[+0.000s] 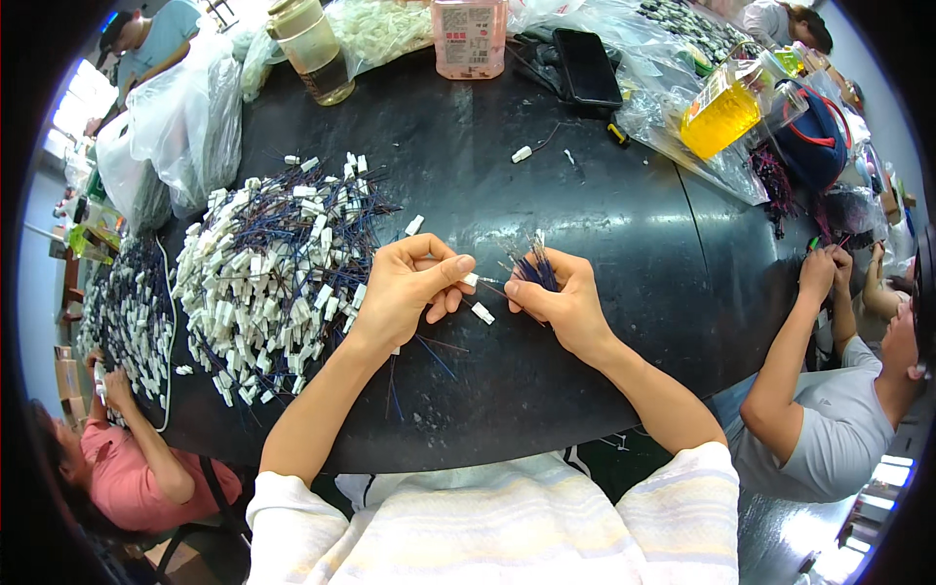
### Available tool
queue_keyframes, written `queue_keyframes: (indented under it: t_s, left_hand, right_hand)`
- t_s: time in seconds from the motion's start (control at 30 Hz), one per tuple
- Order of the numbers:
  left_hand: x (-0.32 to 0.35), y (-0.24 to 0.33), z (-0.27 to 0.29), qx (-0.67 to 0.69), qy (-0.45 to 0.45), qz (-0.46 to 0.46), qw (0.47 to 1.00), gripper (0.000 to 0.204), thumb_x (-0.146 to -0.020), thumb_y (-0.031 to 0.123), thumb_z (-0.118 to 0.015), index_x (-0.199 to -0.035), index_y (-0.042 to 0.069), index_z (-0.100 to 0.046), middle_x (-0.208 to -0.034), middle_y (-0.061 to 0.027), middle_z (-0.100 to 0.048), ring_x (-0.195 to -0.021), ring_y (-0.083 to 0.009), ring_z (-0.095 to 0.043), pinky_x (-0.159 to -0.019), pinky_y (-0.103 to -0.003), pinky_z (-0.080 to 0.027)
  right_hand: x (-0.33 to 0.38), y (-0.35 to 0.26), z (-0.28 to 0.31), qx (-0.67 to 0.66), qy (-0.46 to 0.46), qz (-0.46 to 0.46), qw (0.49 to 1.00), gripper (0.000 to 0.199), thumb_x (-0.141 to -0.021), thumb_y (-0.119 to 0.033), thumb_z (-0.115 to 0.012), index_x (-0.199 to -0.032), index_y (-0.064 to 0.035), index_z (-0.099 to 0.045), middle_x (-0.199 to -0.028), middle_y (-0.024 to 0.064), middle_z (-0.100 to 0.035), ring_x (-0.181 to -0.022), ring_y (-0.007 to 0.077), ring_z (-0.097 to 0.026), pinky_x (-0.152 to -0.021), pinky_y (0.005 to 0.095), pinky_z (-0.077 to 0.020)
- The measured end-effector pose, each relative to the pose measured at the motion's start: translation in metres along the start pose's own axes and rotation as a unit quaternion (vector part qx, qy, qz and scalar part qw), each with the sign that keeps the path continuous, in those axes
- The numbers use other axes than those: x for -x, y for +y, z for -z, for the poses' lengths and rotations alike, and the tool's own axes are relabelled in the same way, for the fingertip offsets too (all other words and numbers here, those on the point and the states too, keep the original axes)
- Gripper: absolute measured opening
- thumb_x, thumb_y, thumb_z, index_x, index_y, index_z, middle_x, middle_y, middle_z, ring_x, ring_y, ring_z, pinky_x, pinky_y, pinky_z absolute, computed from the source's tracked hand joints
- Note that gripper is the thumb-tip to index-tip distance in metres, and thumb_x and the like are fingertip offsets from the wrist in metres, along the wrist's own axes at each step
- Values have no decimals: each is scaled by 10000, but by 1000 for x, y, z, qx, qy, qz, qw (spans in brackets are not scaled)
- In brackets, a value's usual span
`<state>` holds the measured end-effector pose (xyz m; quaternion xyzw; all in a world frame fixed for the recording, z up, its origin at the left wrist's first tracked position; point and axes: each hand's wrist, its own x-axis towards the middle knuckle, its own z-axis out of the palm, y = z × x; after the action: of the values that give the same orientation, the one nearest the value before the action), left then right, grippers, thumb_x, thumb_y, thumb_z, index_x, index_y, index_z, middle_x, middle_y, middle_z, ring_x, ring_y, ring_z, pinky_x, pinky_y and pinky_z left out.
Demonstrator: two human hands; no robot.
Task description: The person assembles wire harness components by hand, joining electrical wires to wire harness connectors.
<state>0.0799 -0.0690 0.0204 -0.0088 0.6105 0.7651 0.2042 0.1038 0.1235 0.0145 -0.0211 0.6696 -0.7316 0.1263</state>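
Note:
Between thumb and fingers, my left hand [419,285] pinches a small white plastic connector [470,280]. My right hand [565,300] grips a bundle of dark thin wires [534,270] with pale metallic ends fanning out upward. Its thumb and forefinger meet close to the connector, where a wire seems to join it; the exact fit is too small to tell. Another white connector [483,313] shows just below, between the hands. To the left of my left hand spreads a large heap of white connectors with dark wires [263,273]. One loose connector [414,225] lies above that hand.
On the black table [604,390] stand a jar of pale liquid [317,58], a pink container [469,39] and a bottle of yellow liquid [721,112]. A black phone [587,68] lies at the back. Plastic bags [185,127] sit back left. Other people work on both sides.

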Motion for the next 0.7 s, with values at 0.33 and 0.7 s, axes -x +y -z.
queue_keyframes:
  t_s: [0.33,0.7]
  left_hand:
    - [0,-5,-1,19,6,-8,1000,199,-823,111,-630,-687,2,-534,-621,-123,-606,-422,-68,-502,-329,-169,-327]
    - [2,-13,-8,47,4,-19,999,210,-848,118,-602,-682,26,-512,-626,-115,-608,-419,-57,-490,-314,-158,-296]
  right_hand:
    - [2,2,-2,60,2,23,998,97,-753,-82,-625,-711,-26,-558,-610,18,-575,-531,49,-492,-485,196,-358]
    - [3,6,-3,115,12,52,992,107,-752,-78,-642,-698,-9,-579,-606,18,-583,-551,53,-517,-512,200,-388]
